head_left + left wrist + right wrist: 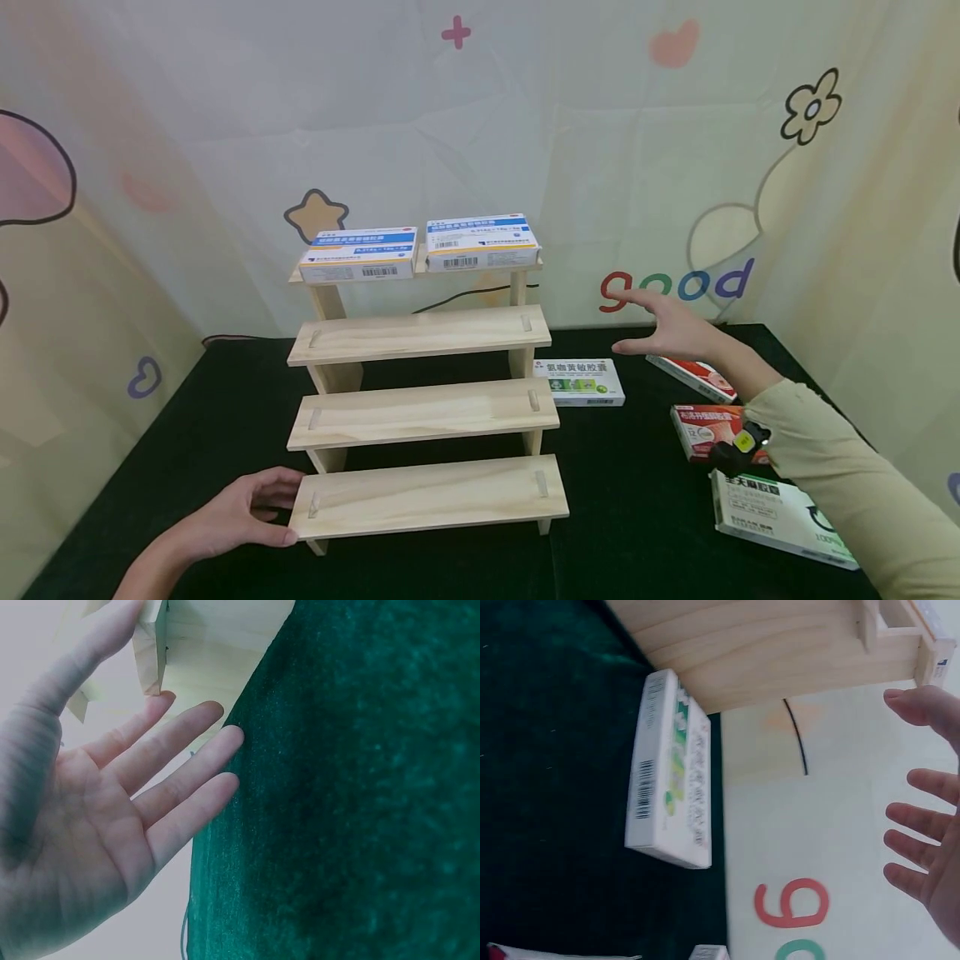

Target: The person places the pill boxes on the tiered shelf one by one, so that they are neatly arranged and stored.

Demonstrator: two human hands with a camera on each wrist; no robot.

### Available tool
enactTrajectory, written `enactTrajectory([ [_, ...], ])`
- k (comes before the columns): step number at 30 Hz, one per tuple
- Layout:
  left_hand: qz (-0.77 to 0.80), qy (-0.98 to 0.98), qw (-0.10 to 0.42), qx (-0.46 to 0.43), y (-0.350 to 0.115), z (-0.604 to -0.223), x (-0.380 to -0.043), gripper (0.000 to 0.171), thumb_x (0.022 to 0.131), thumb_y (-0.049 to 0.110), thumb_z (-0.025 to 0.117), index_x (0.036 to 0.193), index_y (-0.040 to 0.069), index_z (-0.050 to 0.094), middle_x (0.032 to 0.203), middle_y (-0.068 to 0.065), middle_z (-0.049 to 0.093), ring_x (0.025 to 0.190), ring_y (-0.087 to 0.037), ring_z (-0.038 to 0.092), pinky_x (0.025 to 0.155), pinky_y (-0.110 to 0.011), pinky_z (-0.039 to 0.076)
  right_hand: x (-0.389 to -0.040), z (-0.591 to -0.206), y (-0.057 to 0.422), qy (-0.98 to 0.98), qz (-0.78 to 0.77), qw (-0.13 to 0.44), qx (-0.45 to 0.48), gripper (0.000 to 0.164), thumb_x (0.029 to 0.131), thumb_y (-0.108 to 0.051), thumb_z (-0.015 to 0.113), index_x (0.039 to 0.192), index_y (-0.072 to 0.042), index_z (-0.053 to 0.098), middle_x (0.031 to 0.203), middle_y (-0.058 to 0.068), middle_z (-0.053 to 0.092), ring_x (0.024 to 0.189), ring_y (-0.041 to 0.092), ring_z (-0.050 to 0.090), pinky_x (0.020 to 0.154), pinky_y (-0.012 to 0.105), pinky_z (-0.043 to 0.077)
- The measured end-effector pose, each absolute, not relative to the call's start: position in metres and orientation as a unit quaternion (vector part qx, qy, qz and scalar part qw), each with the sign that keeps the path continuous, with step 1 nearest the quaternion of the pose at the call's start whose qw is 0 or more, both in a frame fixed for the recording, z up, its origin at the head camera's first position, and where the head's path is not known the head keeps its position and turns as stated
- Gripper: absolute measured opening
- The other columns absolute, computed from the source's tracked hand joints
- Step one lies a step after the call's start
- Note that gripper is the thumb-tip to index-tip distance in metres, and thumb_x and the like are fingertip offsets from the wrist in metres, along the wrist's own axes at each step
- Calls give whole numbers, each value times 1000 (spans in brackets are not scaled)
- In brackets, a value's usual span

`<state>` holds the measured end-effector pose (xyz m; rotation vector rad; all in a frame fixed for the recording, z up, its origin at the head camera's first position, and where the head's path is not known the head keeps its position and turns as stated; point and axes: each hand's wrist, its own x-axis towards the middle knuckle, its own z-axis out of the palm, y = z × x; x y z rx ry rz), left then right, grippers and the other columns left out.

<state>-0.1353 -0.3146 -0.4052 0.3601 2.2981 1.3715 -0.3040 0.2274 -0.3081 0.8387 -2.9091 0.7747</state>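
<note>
Wooden stand (423, 414) — pale, grained, four-tiered — meets extended left fingers (169, 746); right fingers (919, 820) spread wide.

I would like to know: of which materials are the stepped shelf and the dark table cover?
Stepped shelf: apparently unpainted wood, smooth and matte, since pale grain shows. Table cover: probably velvet-like fabric; its green surface looks fuzzy in the left wrist view.
</note>
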Motion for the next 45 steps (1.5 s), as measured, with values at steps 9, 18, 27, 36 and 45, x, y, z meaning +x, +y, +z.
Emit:
enactTrajectory([
  [9, 494, 832, 214, 136, -313, -403, -134, 58, 81, 14, 66, 125, -12, 38, 119, -28, 49, 104, -37, 51, 82, -53, 45, -311, -338, 234, -928, 269, -15, 256, 82, 75, -36, 70, 140, -6, 31, 140, 23, 31, 128, 42, 26, 97, 63, 24],
  [18, 500, 826, 222, 134, -314, -405, -134, 58, 82, 14, 64, 125, -13, 37, 120, -28, 49, 104, -36, 52, 82, -51, 45, -318, -359, 234, -930, 270, -28, 247, 83, 74, -30, 74, 138, 1, 32, 136, 25, 37, 125, 42, 30, 98, 60, 26],
  [27, 502, 824, 223, 139, -315, -405, -134, 57, 82, 13, 64, 125, -13, 37, 120, -28, 49, 104, -35, 52, 83, -51, 46, -320, -377, 235, -935, 265, -39, 232, 81, 74, -28, 73, 138, 0, 32, 137, 27, 33, 125, 45, 29, 98, 60, 26],
  [36, 506, 818, 230, 146, -315, -404, -134, 57, 82, 12, 64, 125, -13, 37, 120, -28, 49, 105, -36, 51, 83, -52, 45, -323, -396, 235, -929, 280, -72, 230, 82, 73, -30, 74, 138, 0, 32, 135, 27, 35, 122, 44, 32, 96, 59, 28],
  [45, 510, 816, 235, 135, -316, -405, -134, 58, 83, 13, 63, 127, -13, 35, 122, -29, 48, 107, -37, 51, 84, -52, 44, -328, -412, 235, -933, 267, -77, 228, 83, 72, -32, 75, 137, -1, 34, 134, 26, 37, 121, 42, 35, 98, 59, 26],
])
